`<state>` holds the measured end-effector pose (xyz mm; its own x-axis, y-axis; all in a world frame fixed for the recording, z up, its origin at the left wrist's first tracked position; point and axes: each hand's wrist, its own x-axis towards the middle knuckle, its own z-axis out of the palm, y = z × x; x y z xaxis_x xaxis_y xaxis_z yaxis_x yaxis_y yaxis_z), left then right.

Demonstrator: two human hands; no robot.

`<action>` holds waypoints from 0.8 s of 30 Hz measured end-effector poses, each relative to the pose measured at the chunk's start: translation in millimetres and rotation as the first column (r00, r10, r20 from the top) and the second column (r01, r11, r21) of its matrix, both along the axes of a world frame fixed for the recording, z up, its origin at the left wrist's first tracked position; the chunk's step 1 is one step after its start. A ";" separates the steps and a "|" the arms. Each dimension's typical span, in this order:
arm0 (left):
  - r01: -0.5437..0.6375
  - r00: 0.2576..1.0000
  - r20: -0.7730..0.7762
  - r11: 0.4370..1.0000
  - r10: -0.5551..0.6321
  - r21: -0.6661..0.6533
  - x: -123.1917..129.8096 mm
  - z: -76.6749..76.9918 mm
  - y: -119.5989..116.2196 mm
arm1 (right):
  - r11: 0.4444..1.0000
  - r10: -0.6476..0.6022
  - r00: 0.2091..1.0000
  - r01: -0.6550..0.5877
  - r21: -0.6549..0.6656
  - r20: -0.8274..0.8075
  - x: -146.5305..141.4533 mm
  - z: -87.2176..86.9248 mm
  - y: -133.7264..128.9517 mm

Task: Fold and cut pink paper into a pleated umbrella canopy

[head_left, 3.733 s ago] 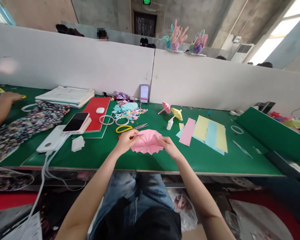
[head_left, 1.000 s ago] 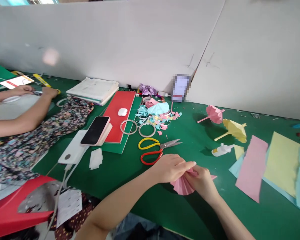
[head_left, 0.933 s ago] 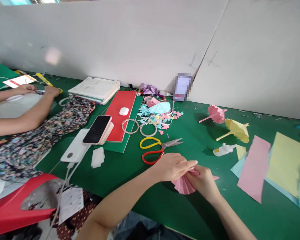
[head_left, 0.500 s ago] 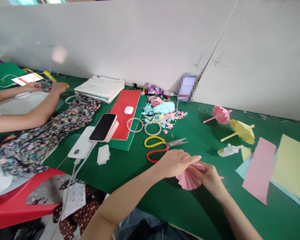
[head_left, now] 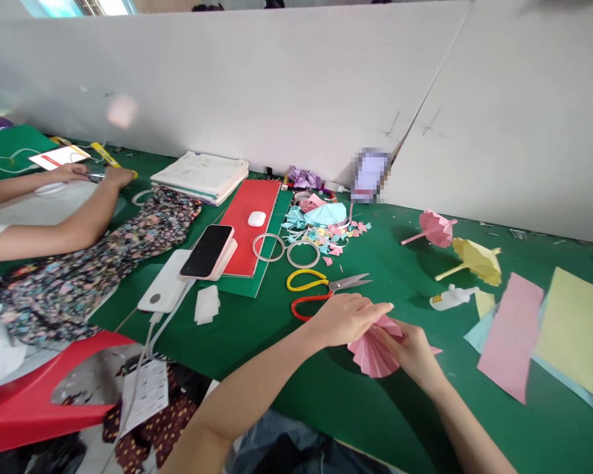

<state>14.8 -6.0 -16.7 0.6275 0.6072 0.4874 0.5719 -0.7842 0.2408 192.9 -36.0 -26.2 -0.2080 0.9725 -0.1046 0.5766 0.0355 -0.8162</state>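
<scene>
A pleated pink paper fan [head_left: 374, 354] is held between my two hands above the green table [head_left: 296, 382]. My left hand [head_left: 348, 320] lies over its upper left part with the fingers together. From the right, my right hand [head_left: 410, 349] pinches the folds, thumb on top. A pink paper tip pokes out to the right of that hand. Just behind my left hand are scissors [head_left: 348, 282] with one yellow and one red handle, their blades slightly apart.
Pink [head_left: 435, 228] and yellow paper umbrellas [head_left: 477, 261], a white glue bottle [head_left: 453, 297] and coloured sheets [head_left: 511, 336] lie right. Paper scraps [head_left: 326, 227], tape rings [head_left: 303, 254], phone [head_left: 207, 252] and power bank [head_left: 165, 282] lie left. Another person's hands [head_left: 118, 176] work far left.
The view has shifted slightly. My left fingers have moved a little on the pink fan, which both hands still hold.
</scene>
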 end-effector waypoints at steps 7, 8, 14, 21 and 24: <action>-0.011 0.999 -0.047 1.000 0.009 -0.028 -1.6 1.4 -0.9 | 1.000 0.003 1.000 -0.003 0.002 0.029 0.8 -1.5 0.5; -0.015 0.999 -0.047 1.000 0.014 -0.022 -1.0 0.6 -0.1 | 1.000 0.001 0.999 -0.001 -0.001 0.033 0.9 -1.6 0.5; -0.104 0.989 0.117 0.986 0.089 0.131 -10.3 19.3 -6.3 | 1.000 0.009 1.000 -0.009 0.001 0.022 -0.2 1.9 0.4; -0.916 0.375 0.452 0.399 0.809 0.045 -169.4 47.6 -69.1 | 0.996 -0.021 0.999 0.018 0.083 0.026 -2.2 7.0 -1.7; -0.981 0.103 -0.015 0.099 0.995 -0.164 -254.8 25.8 -91.7 | 0.996 -0.020 1.000 0.018 0.090 0.022 -2.9 7.4 -2.2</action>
